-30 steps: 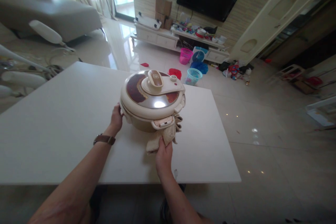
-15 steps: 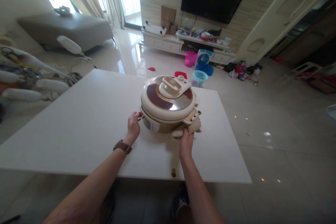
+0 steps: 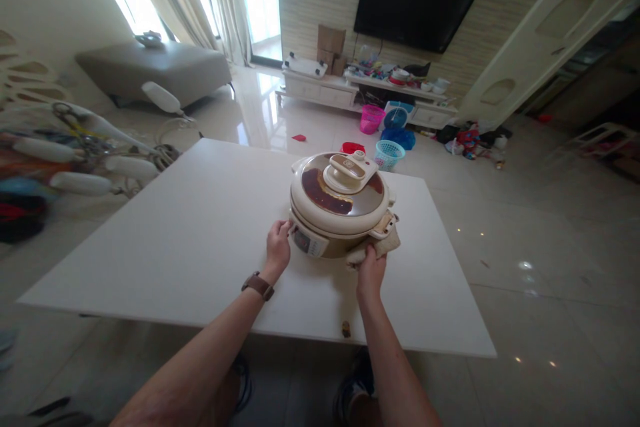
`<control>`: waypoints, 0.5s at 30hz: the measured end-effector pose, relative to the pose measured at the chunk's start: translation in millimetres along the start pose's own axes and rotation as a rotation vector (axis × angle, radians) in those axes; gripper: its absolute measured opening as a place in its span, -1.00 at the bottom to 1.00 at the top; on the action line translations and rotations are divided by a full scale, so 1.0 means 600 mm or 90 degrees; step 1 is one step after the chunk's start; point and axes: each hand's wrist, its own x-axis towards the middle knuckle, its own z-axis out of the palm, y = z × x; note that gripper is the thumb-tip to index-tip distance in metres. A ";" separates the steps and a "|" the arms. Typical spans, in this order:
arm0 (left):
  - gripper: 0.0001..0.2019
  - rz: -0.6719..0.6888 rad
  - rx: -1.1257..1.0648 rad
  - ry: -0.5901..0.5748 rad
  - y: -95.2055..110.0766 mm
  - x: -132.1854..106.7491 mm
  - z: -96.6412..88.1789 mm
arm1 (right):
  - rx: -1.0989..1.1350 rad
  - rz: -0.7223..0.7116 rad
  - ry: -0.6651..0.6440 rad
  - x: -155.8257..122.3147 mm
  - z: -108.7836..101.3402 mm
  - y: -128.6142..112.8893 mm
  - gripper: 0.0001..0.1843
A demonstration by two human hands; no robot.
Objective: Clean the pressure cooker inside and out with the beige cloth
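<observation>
A cream and tan electric pressure cooker point(image 3: 335, 248) with a shiny brown-reflecting lid point(image 3: 327, 195) sits on the white table point(image 3: 210, 227). At the cooker's left side, by its control panel point(image 3: 309, 242), my left hand point(image 3: 279, 247) has curled fingers gripping the edge; the fingertips are partly hidden. My right hand point(image 3: 371, 270) is closed on a folded beige cloth point(image 3: 390, 240), pressed against the cooker's lower right side under the side handle point(image 3: 386, 223). A brown watch point(image 3: 259, 285) is on my left wrist. Near the table's front edge lies a small dark yellowish object point(image 3: 346, 329).
Beyond the table stand a light blue basket point(image 3: 389, 155), a red container point(image 3: 353, 147) and a pink basket point(image 3: 372, 119) on the tiled floor. A cluttered white TV cabinet point(image 3: 320, 90) lines the wall. A white-armed lamp-like fixture point(image 3: 107, 127) is left of the table.
The whole view has shifted, so the scene sits farther right and slightly lower. Both hands remain at the cooker, which keeps nearly the same spot on the table; its panel now shows more sharply.
</observation>
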 end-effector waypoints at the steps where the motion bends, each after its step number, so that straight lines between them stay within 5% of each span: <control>1: -0.61 0.005 0.003 0.001 -0.001 0.000 0.000 | -0.012 -0.008 -0.002 0.000 -0.002 0.000 -0.39; 8: -0.61 0.011 0.014 -0.004 -0.008 0.008 -0.003 | -0.073 -0.007 -0.008 0.009 -0.003 0.003 -0.40; 15: -0.64 0.003 0.008 0.026 -0.004 0.013 -0.020 | -0.042 -0.027 -0.059 0.027 0.030 0.000 -0.43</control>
